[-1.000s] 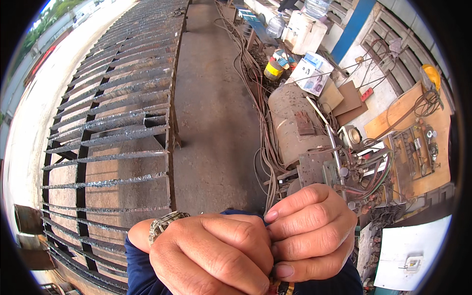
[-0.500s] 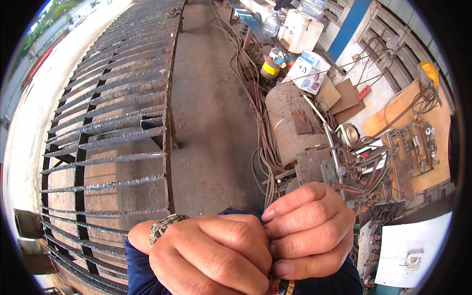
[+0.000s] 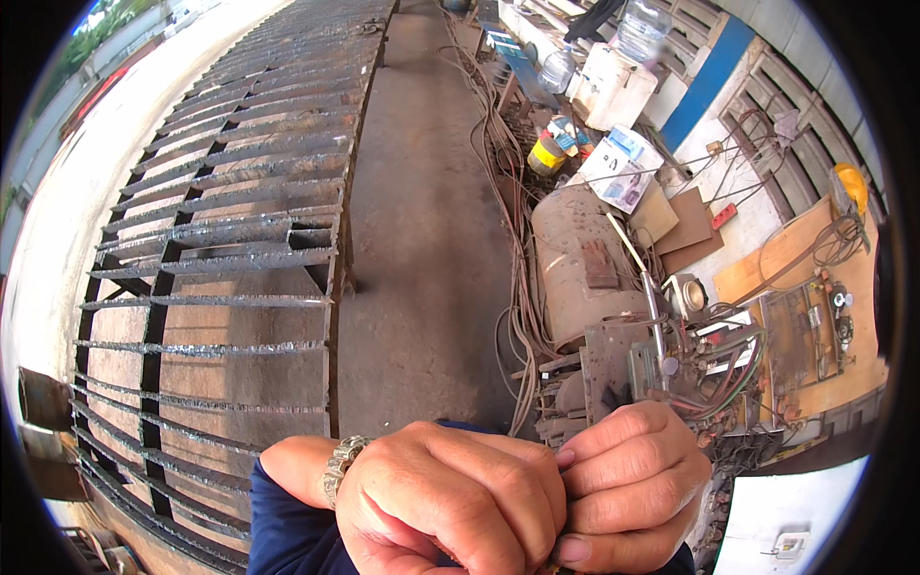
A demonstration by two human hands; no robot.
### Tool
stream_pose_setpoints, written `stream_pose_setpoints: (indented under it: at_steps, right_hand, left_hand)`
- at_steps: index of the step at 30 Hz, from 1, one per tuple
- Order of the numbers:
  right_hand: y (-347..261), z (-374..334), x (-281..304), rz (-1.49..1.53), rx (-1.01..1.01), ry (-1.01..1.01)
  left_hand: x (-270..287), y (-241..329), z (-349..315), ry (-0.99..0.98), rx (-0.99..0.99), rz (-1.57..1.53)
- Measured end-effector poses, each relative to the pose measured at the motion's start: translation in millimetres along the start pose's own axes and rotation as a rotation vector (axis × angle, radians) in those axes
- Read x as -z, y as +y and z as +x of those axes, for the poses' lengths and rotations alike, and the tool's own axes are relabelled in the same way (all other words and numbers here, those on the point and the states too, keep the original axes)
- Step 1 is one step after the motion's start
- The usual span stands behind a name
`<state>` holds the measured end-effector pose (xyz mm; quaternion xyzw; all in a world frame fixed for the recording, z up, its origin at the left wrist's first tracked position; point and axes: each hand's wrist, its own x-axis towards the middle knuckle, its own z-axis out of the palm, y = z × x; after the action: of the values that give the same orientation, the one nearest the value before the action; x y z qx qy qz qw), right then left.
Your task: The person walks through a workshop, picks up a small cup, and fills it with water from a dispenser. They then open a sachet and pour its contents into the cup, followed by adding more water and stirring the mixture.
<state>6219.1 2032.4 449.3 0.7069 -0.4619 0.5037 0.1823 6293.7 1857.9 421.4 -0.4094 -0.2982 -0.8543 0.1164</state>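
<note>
At the lower edge, in front of my body, my left hand [image 3: 450, 498] and my right hand [image 3: 637, 484] meet. My left fingers are curled, with the back of the hand toward me; a patterned band [image 3: 342, 470] circles that wrist. My right fingers bend inward, their tips against the left hand. Both hands are closed. Whatever lies between them is hidden by the fingers and cut off by the picture's edge. Dark blue sleeves [image 3: 292, 522] cover my forearms.
A long slatted metal grate [image 3: 240, 264] runs along the left. Cables [image 3: 498, 182] lie beside a rusty tank [image 3: 580, 259] on the right. Beyond are a yellow tub [image 3: 546, 153], a white box [image 3: 613, 86] and a wooden board [image 3: 853, 335] with gauges. Concrete floor [image 3: 422, 211] stretches between.
The view has shifted slightly, and both hands appear a little lower and further right. The small yellow and red piece visible below the fingers before is now almost wholly out of sight.
</note>
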Motion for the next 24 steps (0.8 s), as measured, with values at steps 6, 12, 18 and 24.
stream_pose_setpoints:
  at_steps: [6, 12, 18, 24]
  right_hand:
    - [2.5, -2.9, 1.6, -0.125, -0.056, 0.087]
    - [52.5, -42.6, -8.0, -0.223, -0.479, 0.212]
    - [81.7, -57.7, 4.7, -0.281, -0.688, 0.199]
    - [84.6, -60.7, 17.3, -0.387, -0.682, 0.065]
  left_hand:
    - [11.0, -8.9, 4.5, 0.055, 0.079, -0.046]
    - [69.5, -19.4, 4.7, 0.372, 0.284, 0.217]
    - [104.3, -47.1, 2.9, 0.491, 0.443, 0.376]
    - [114.1, -57.7, 7.1, 0.402, 0.533, 0.555]
